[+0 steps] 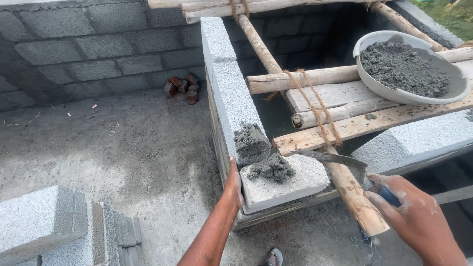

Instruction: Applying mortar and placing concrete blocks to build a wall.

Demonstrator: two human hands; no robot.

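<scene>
My right hand (pixel 416 221) is closed tight on the trowel (pixel 327 158), whose long blade points left to the wet mortar (pixel 271 168) on the grey block (pixel 286 183), while my left hand (pixel 234 184) lies flat, fingers open, against that block's left side, nearer.

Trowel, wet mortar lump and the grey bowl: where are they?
trowel (pixel 327 158), head view, on the flat metal blade.
wet mortar lump (pixel 271 168), head view, on its heaped middle.
grey bowl (pixel 368 81), head view, on its outer wall.
</scene>
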